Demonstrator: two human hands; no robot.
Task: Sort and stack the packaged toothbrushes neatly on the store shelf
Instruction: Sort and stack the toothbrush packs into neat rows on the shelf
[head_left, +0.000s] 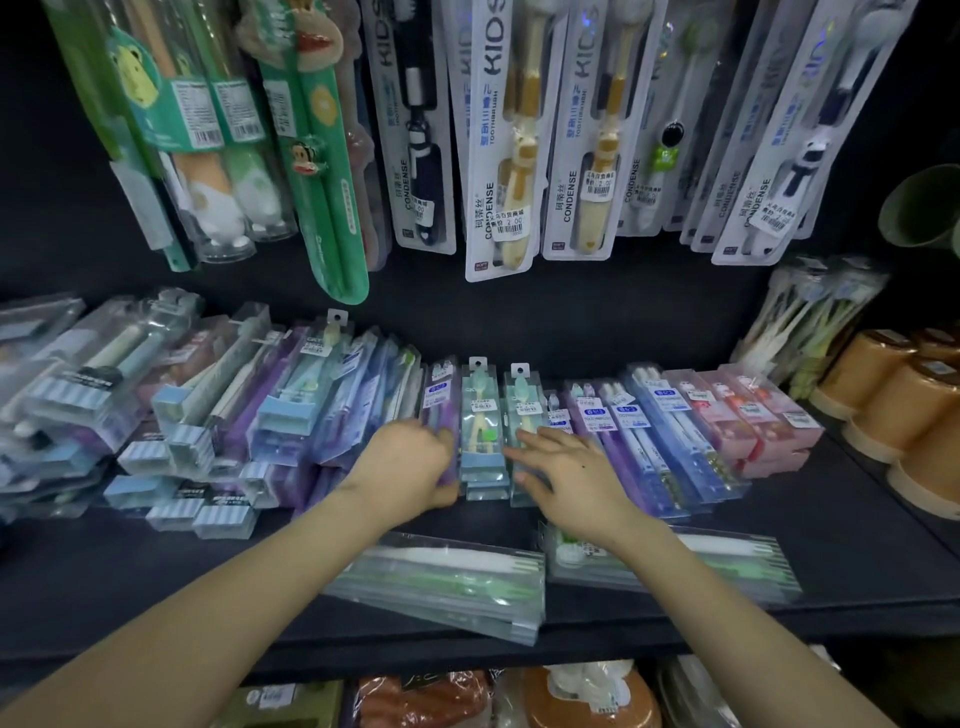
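Head view: two hands work at a dark shelf (156, 582). The left hand (410, 467) curls round one purple toothbrush pack (440, 410). The right hand (571, 473), fingers straight and spread, rests on one of two mint packs (521, 402). Two clear packs (447, 582) lie flat in front.

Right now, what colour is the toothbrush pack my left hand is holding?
Purple; the head view shows the toothbrush pack in the left hand.
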